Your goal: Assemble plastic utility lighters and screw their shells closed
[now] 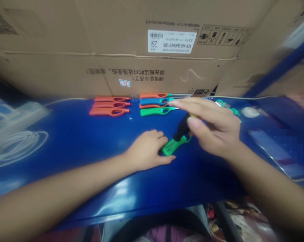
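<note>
A green long-nosed gas lighter (173, 147) lies on the blue tabletop between my hands. My left hand (149, 149) is closed on its near end, thumb along the lower side and fingers along the upper. In my right hand (214, 126) is a screwdriver (182, 127) with a black handle and a bit of yellow, tilted so its lower end meets the lighter's body. The tip is too blurred to make out. Behind them lies a stack of lighters, including a green one (154, 111) and a blue one (152, 101). Red-orange lighter bodies (109, 112) lie to their left.
A big cardboard box (66, 77) stands along the back of the blue table (96, 134). On the left is a coiled white cable (23, 144). To the right are small green parts (234, 111), a white mouse-like object (251, 112) and a phone (278, 154).
</note>
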